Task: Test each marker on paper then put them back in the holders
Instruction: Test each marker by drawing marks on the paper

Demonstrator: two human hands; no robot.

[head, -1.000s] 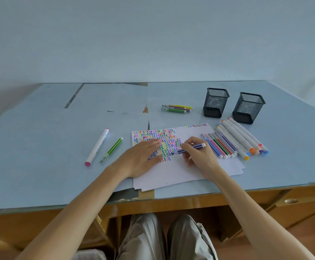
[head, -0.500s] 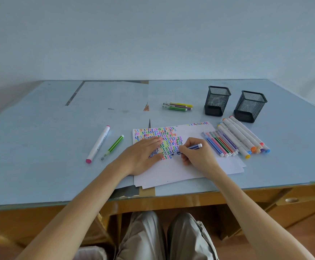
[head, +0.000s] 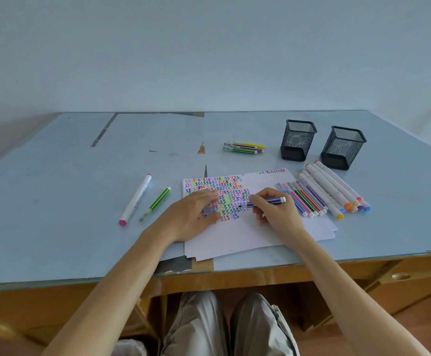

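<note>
Purple marker (head: 265, 201) pinched in the right hand (head: 277, 214), tip on paper (head: 247, 235); left hand (head: 193, 217) flat, grip empty.

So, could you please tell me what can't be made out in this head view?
- Holders' insides: the two mesh holders face away, so their contents cannot be seen.
- Marks under the left hand, which covers and blurs that part of the paper.
- Print on the white marker: too small.
- Tip of the blue marker in the right hand: too small.
</note>
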